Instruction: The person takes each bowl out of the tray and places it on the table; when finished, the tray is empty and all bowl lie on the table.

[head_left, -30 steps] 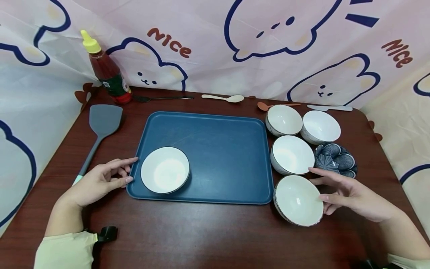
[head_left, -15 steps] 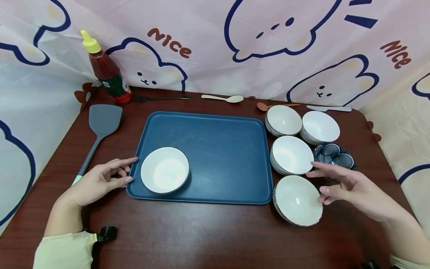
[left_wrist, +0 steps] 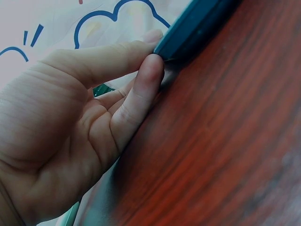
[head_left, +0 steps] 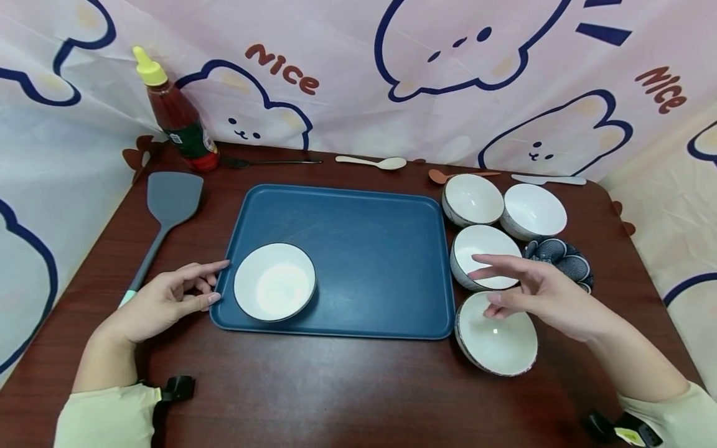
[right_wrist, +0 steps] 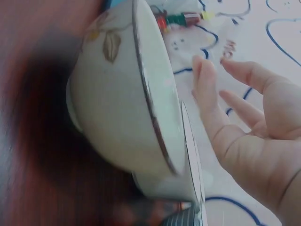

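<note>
My left hand [head_left: 159, 305] pinches the left rim of a blue tray [head_left: 370, 267]; in the left wrist view the thumb and a finger [left_wrist: 151, 75] meet on its edge. A white bowl [head_left: 274, 283] sits on the tray's left part. Over the bowls right of the tray hovers my right hand [head_left: 543, 295], fingers extended and holding nothing. Below it are the nearest bowl [head_left: 498, 351] and a middle bowl [head_left: 476, 242], whose interior it partly covers. In the right wrist view, the leaf-printed bowl [right_wrist: 113, 103] stands apart from the fingers.
Behind are two more white bowls [head_left: 473, 199], and a dark patterned piece [head_left: 568, 261] lies right of them. A grey spatula [head_left: 173, 199] and a red sauce bottle [head_left: 182, 124] stand left. A fork, spoons and a knife [head_left: 551, 180] line the back edge by the curtain.
My right hand has left the nearest bowl's right rim, rising and moving left over the bowls. The left hand, the tray and the bowls have stayed put.
</note>
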Tool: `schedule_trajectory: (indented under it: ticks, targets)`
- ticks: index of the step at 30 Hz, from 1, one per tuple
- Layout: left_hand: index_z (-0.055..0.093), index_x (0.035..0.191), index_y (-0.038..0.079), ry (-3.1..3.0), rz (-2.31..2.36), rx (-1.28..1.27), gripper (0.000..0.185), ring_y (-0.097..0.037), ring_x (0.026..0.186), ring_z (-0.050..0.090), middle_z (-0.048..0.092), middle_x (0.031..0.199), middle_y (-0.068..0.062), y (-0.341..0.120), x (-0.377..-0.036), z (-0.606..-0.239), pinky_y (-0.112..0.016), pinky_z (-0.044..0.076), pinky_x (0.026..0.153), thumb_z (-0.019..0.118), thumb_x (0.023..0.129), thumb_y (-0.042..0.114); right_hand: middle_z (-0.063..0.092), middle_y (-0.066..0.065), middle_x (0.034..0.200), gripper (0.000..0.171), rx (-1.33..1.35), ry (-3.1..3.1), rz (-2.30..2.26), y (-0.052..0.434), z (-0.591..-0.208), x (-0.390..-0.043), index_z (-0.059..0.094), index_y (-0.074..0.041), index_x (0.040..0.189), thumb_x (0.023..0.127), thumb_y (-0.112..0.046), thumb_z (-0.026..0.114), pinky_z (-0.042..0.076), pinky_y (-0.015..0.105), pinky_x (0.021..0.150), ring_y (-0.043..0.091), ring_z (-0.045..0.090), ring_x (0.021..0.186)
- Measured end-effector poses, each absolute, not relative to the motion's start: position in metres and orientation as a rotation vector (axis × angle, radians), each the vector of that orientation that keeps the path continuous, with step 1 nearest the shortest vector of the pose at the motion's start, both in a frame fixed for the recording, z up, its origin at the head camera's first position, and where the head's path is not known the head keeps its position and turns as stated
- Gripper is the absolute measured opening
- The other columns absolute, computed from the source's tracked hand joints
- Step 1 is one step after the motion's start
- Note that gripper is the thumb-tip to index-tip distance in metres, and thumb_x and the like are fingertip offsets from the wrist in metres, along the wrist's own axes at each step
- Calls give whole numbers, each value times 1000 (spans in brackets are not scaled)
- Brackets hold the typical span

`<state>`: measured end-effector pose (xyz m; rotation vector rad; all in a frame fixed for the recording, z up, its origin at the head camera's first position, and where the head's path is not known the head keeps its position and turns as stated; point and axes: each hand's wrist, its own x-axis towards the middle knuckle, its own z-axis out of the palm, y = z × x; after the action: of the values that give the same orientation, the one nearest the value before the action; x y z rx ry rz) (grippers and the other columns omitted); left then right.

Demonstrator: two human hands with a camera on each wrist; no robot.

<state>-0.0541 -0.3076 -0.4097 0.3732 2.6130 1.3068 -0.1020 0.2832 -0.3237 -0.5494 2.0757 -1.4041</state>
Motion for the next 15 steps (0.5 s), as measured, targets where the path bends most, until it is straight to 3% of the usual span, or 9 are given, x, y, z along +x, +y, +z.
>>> schedule_trajectory:
  ticks: [10, 15]
  targets:
    - [51, 145, 12, 2614, 1321, 375, 53, -6, 90, 55, 57, 102, -2, -307, -54, -410, -21, 49, 64, 68, 95, 10, 52, 28, 139, 58, -565, 2008, -1419, 234, -321, -111, 41, -12, 151, 98, -7, 62, 59, 42, 77, 33, 74, 87]
    - [51, 145, 12, 2621, 1318, 367, 54, -6, 90, 55, 57, 103, -3, -307, -53, -410, -20, 49, 64, 68, 94, 9, 51, 28, 141, 56, -539, 1912, -1436, 207, -318, -113, 42, -13, 151, 99, -11, 62, 59, 43, 79, 34, 74, 90]
